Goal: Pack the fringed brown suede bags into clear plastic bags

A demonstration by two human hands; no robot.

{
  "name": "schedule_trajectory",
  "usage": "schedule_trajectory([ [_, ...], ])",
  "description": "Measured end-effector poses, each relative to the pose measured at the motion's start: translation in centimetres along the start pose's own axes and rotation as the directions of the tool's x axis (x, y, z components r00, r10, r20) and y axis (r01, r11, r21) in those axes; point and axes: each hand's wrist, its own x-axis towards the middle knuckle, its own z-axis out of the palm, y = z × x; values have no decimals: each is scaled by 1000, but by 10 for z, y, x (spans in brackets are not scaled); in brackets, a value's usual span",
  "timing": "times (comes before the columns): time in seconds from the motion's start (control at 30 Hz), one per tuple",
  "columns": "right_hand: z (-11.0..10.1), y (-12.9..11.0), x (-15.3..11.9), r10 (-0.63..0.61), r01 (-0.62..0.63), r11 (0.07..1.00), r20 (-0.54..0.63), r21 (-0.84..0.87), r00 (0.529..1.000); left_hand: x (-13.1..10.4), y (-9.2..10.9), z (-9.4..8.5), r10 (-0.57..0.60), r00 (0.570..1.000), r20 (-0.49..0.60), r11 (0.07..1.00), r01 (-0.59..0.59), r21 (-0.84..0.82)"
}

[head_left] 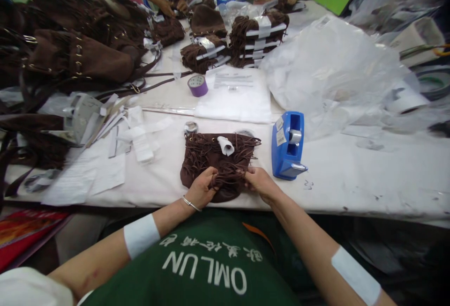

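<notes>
White table [337, 179]; fringed bag [197, 156] lies crosswise, mouth away; left hand [204, 188], right hand [260, 182] pinch fringe [227, 177].

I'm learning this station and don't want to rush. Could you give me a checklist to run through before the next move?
1. Left hand has hold of the fringe: ok.
2. Right hand has hold of the fringe: ok.
3. Bag rests on the table: ok.
4. Fringe tidy: not ok, strands stick out at the upper right.
5. Tape dispenser apart from the bag: ok.
6. Bag's underside clean: cannot tell, hidden.
</notes>
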Motion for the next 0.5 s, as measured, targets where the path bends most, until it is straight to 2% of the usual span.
schedule_trajectory([
  [0.1, -15, 14, -9, -62, 56, 996, -91, -67, 994, -3, -2, 6, 71, 995, 70, 977, -83, 194],
  [0.2, -24, 25, -17, -122, 108, 990, -181, -86, 976, -6, -1, 12, 83, 983, 163, 893, -146, 427],
  [0.27, -25, 29, -23, -133, 131, 991, -154, -21, 979, -7, 2, 14, 69, 980, 189, 843, -159, 514],
  [0.37, -18, 31, -33, -192, 194, 979, -35, 57, 981, -8, 5, 15, 62, 979, 193, 828, -158, 538],
  [0.43, -8, 30, -36, -249, 243, 966, -77, -89, 965, -8, 5, 15, 60, 980, 188, 839, -152, 522],
  [0.5, 3, 30, -35, -296, 214, 920, -226, -327, 928, -10, 3, 15, 68, 981, 183, 858, -151, 490],
])
